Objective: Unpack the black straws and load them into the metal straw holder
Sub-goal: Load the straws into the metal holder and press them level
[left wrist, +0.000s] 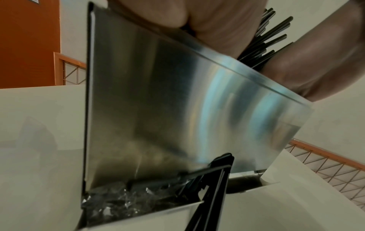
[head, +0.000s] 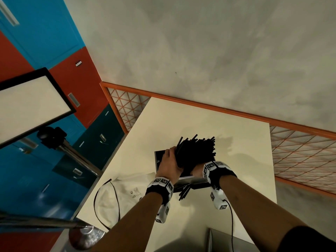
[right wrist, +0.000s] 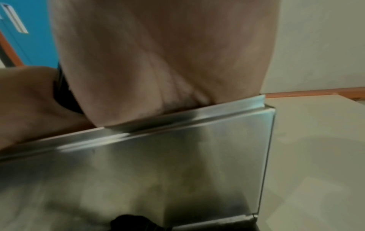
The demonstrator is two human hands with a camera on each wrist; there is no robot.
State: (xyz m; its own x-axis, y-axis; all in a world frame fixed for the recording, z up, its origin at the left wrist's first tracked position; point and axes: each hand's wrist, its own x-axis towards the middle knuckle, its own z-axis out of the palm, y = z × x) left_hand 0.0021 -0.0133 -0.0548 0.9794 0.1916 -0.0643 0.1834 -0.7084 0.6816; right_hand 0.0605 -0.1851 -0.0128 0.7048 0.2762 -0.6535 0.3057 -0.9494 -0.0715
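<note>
I am cupping a fanned bundle of thin black plastic straws with both hands, left hand and right hand, grip curled around it, standing in the shiny rectangular metal straw holder on the cream counter. Splayed tips could spill over the rim, joining the loose straws below.

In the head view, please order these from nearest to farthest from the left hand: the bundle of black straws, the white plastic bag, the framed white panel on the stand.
1. The bundle of black straws: against the left hand, over the metal straw holder.
2. The white plastic bag: on the table, lower left of that hand.
3. The framed white panel: off the table, far left.
</note>
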